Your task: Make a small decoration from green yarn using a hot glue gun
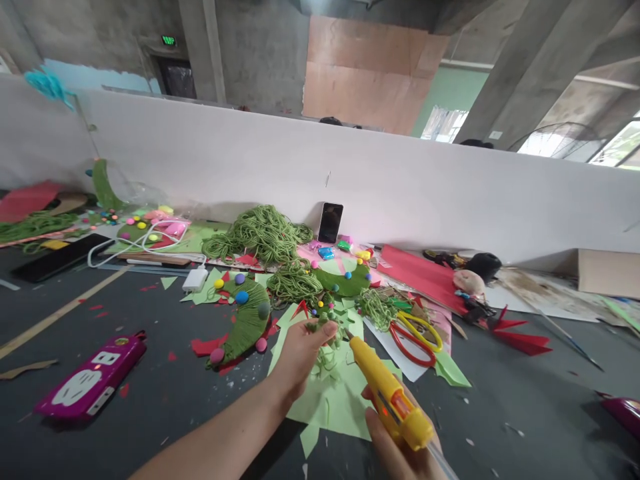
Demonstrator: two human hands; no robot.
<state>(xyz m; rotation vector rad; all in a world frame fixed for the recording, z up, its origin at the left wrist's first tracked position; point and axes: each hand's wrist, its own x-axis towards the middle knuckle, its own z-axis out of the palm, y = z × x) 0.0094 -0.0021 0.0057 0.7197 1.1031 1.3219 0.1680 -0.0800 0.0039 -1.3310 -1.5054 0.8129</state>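
Purple case [93, 379] is lying at left; yarn-wrapped green crescent [250, 328] is resting nearer center. Left hand [299, 353] is pinching small green piece [334, 320], thumb closed against fingers, above pale green paper [345, 410]. Right hand [387, 437] is gripping yellow glue gun [383, 383], nozzle pointing toward piece; contact unclear. Red loop handle [424, 361] is lying beyond.

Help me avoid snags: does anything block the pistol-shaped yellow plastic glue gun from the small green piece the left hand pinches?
Nothing visible stands between the yellow glue gun and the small green piece, though the left hand covers part of it.
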